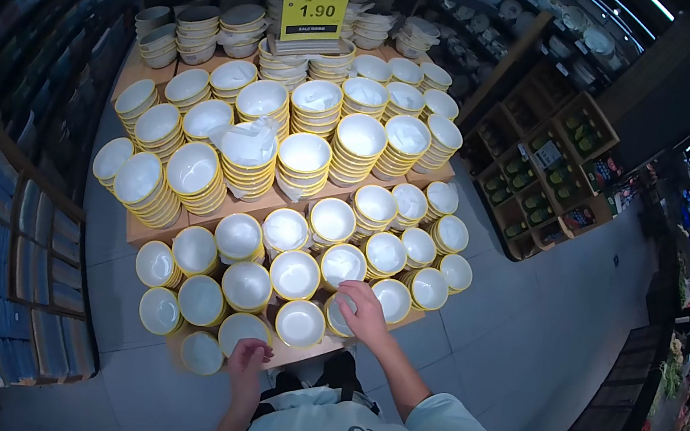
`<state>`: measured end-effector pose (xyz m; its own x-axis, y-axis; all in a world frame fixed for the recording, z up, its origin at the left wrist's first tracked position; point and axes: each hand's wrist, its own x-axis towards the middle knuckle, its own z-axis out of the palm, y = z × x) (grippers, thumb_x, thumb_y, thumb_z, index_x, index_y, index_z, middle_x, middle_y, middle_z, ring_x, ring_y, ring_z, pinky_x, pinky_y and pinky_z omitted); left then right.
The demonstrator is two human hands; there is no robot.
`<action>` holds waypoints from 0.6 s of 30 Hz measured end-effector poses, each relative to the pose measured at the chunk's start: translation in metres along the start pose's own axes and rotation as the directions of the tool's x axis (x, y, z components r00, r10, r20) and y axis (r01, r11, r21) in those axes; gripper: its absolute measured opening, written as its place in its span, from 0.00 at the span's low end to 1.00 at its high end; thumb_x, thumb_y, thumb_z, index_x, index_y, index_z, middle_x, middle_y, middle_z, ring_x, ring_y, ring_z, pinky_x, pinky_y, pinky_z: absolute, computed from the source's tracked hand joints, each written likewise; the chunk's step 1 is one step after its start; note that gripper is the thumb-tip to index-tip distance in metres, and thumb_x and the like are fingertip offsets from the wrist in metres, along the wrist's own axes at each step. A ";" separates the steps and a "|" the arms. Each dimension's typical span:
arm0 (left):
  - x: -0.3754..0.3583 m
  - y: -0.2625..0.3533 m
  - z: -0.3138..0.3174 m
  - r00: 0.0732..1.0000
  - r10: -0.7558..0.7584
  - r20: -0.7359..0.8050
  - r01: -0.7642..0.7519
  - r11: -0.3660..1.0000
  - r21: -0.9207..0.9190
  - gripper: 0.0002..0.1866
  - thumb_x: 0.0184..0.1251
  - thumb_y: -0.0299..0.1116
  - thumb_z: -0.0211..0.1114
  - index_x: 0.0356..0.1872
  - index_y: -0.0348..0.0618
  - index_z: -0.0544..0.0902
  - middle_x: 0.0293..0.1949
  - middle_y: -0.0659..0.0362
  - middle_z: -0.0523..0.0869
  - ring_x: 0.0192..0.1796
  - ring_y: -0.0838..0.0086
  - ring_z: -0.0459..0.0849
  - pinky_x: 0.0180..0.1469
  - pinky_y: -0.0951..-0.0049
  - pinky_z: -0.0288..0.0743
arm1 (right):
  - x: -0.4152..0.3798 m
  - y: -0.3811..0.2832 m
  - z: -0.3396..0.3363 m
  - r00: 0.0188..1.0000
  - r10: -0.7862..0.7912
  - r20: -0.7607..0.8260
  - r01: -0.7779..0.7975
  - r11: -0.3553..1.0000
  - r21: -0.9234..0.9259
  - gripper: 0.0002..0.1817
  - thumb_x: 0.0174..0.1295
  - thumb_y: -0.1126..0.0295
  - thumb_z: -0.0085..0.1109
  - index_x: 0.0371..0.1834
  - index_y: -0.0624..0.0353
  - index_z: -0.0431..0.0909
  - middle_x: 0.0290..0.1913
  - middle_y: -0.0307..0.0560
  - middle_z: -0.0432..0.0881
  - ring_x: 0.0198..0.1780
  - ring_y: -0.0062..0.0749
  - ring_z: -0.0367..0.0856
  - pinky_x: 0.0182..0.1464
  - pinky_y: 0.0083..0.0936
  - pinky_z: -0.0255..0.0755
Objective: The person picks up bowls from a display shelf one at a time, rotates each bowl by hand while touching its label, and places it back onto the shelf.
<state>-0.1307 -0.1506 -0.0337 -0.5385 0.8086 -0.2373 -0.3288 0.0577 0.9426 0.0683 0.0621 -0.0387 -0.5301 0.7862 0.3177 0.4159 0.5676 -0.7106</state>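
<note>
Stacks of white bowls with yellow rims cover a stepped wooden display. My right hand [361, 310] reaches over the front rows, its fingers at the rim of a bowl [338, 316] that it partly covers. Whether the fingers grip that rim is hard to see. Near the front edge, my left hand [249, 354] is beside a wide bowl [243, 332], fingers bent close to its lower rim; their hold on it cannot be made out. Between the hands stands another white bowl [300, 324]. A small stack with a greyish bowl [201, 353] is left of my left hand.
A yellow price sign [315, 5] stands at the back among handled bowls [197, 31]. Wooden shelving [542, 170] with green goods is on the right. Folded textiles [23, 255] fill shelves on the left. The display's front edge [310, 353] lies close to my body.
</note>
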 end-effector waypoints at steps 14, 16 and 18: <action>0.023 -0.029 0.143 0.972 -0.007 0.237 0.009 1.000 -0.004 0.03 0.77 0.24 0.58 0.44 0.38 0.80 0.39 0.59 0.85 0.42 0.78 0.82 0.48 0.75 0.77 | -0.018 0.146 -0.165 0.923 0.182 -0.339 -0.276 0.927 -0.255 0.31 0.57 0.70 0.74 0.64 0.62 0.74 0.69 0.59 0.70 0.69 0.58 0.71 0.70 0.45 0.70; 0.025 -0.029 0.176 0.978 0.005 0.208 -0.008 1.000 0.014 0.04 0.77 0.24 0.58 0.45 0.38 0.80 0.39 0.59 0.85 0.42 0.78 0.83 0.49 0.76 0.78 | 0.000 0.190 -0.187 0.923 0.202 -0.328 -0.294 0.921 -0.257 0.33 0.57 0.69 0.74 0.66 0.63 0.73 0.69 0.62 0.69 0.70 0.60 0.70 0.71 0.46 0.69; 0.027 -0.036 0.214 0.987 0.022 0.162 -0.026 0.999 0.022 0.04 0.78 0.24 0.58 0.46 0.38 0.80 0.40 0.59 0.86 0.42 0.78 0.83 0.49 0.76 0.78 | 0.022 0.241 -0.205 0.940 0.245 -0.239 -0.313 0.899 -0.307 0.41 0.57 0.63 0.76 0.71 0.66 0.67 0.72 0.70 0.63 0.73 0.67 0.64 0.74 0.51 0.63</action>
<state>0.0322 -0.0052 -0.0239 -0.4132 0.8936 -0.1754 -0.2977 0.0495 0.9534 0.3087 0.2663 -0.0739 -0.2193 0.9362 0.2746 0.7663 0.3395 -0.5455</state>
